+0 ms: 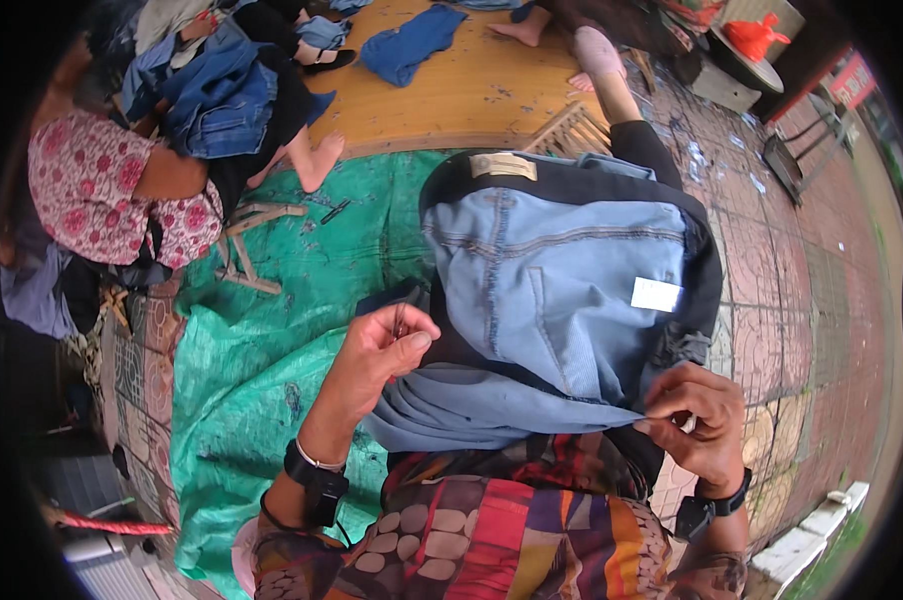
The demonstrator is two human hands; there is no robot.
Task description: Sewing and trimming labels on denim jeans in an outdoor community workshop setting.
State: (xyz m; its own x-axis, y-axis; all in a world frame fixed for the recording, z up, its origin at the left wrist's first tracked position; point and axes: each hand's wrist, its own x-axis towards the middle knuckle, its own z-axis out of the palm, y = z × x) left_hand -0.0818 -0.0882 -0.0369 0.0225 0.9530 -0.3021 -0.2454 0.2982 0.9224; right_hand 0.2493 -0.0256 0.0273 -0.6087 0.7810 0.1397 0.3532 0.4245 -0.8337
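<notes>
Two grips work at my lap: the right grip [694, 420] pinches one edge of the light-blue denim garment [592, 260] between thumb and fingertips, and the left grip [384, 345] is curled above the cloth, its thumb near the forefinger. Something thin and dark seems to show at those left fingers, but I cannot tell what it is, nor how firmly I have it.

The garment lies across my legs, its seams and a white tag [657, 294] facing up, a cream patch [505, 166] at the far dark band. Its near edge runs in a taut fold toward my right fingertips, while the part under my left wrist is loosely bunched.

I judge the right pinch to be the weak point. It takes in only a little cloth, so a hard pull, or the weight of the rest shifting, could draw the edge out. If my knees moved, the far side could slide down to the green sheet [242, 350], where dark specks might stick to the cloth.

Should the dark thing at my left be sharp, a careless swing could nick the denim or my own fingers, and the bunched folds could hide a second layer caught underneath. The thin cord [344, 533] hanging by my left wrist unit [324, 490] might also snag if I reached low across the fabric.
</notes>
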